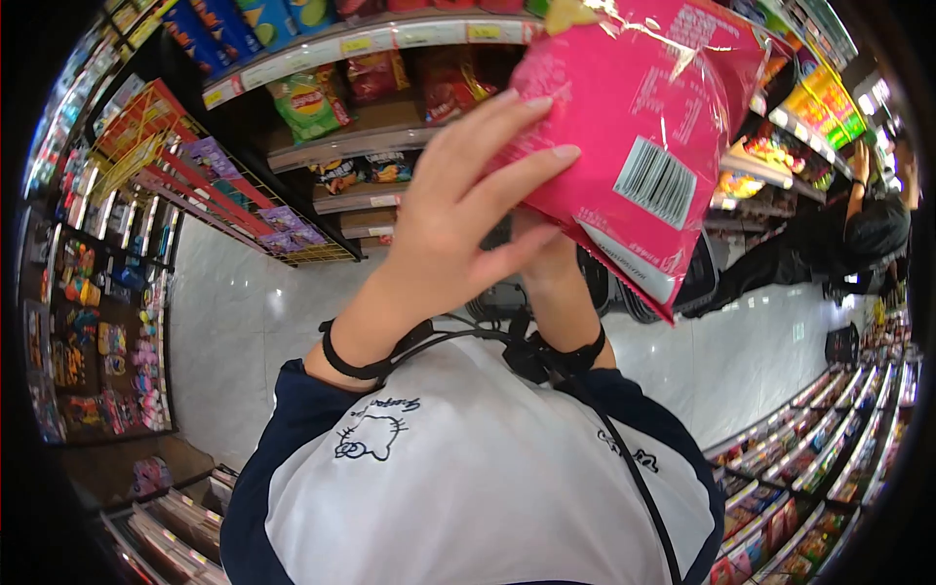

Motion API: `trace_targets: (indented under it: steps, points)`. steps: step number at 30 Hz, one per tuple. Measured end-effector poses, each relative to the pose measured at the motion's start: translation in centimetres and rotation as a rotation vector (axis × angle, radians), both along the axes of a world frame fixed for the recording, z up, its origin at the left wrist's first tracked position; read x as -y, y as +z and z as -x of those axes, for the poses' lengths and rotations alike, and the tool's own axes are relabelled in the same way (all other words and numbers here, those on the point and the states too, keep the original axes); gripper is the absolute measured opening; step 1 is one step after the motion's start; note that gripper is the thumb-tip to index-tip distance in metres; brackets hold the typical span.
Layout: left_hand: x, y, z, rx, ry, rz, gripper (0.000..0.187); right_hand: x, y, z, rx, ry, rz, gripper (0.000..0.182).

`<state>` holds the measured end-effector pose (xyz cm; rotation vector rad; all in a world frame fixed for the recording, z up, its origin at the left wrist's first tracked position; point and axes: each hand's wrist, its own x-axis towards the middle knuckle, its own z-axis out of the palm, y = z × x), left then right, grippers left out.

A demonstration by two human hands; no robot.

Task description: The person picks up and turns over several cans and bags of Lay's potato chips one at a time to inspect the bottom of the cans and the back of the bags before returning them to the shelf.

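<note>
A puffed pink snack bag (624, 117) is raised in front of me, its back side with a barcode turned toward me. My left hand (458, 195) lies against the bag's left side, fingers extended over the pink film and thumb lower down. My right hand (552, 261) is under and behind the bag. Its fingers are mostly hidden, and it appears to hold the bag from below. Both wrists wear black bands with a cable between them.
Ahead, a shelf (409, 34) bears snack bags, including a green bag (310, 102). A yellow wire rack (229, 185) stands to its left. Black baskets (629, 292) are below the bag. At right, a person in black (868, 229) is near lit shelves. More stocked shelves (829, 439) line the lower right.
</note>
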<state>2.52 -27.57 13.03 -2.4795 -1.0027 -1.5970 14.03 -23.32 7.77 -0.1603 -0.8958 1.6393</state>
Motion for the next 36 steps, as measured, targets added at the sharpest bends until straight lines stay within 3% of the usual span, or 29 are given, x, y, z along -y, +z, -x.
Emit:
trace_targets:
  steps: [2, 5, 8, 13, 17, 22, 24, 25, 28, 29, 30, 33, 36]
  points:
    - [0.0, -0.2, 0.3, -0.033, 0.006, 0.064, 0.062, -2.2, -0.9, -0.3, 0.016, -0.081, -0.007, 0.021]
    - [0.2, -0.5, 1.2, 0.088, -0.095, 0.346, 0.063, -5.4, -2.8, -0.7, 0.078, -0.206, -0.011, 0.021]
    - [-0.4, -1.9, 2.2, 0.093, -0.16, 0.387, 0.072, -6.9, -5.0, -1.5, 0.16, -0.31, -0.011, 0.021]
    - [-0.2, -1.3, 2.2, -0.035, -0.038, 0.663, 0.093, -9.0, -8.0, -1.8, 0.351, -0.452, -0.026, 0.02]
    - [-2.7, -5.0, 2.3, 0.065, 0.108, 0.654, 0.093, -11.8, -10.9, -3.2, 0.675, -0.564, 0.037, 0.018]
    - [-7.1, -9.6, 5.2, 0.148, 0.032, 0.869, 0.083, -14.2, -15.1, -4.2, 0.896, -0.591, 0.108, 0.015]
    - [-8.9, -11.9, 6.5, 0.134, -0.008, 0.912, 0.081, -14.9, -16.3, -3.9, 0.957, -0.533, 0.141, 0.016]
    - [-9.3, -12.1, 7.2, 0.057, 0.079, 1.039, 0.072, -14.8, -16.3, -3.4, 0.994, -0.495, 0.166, 0.016]
    - [-11.9, -14.6, 10.1, 0.206, 0.021, 1.098, 0.063, -15.5, -17.2, -2.2, 1.04, -0.316, 0.264, 0.018]
    - [-12.5, -14.5, 11.2, 0.34, 0.037, 1.271, 0.055, -15.4, -16.6, -1.3, 1.046, -0.252, 0.284, 0.018]
    - [-13.3, -14.9, 12.4, 0.357, 0.013, 1.121, 0.052, -15.4, -16.2, -0.5, 1.049, -0.185, 0.305, 0.018]
    - [-15.4, -16.0, 15.5, 0.633, 0.036, 1.136, 0.048, -16.6, -15.7, 2.6, 1.024, -0.051, 0.287, 0.018]
    - [-17.8, -15.0, 18.5, 0.629, 0.244, 1.215, 0.051, -19.1, -16.4, 6.3, 0.928, -0.027, 0.249, 0.019]
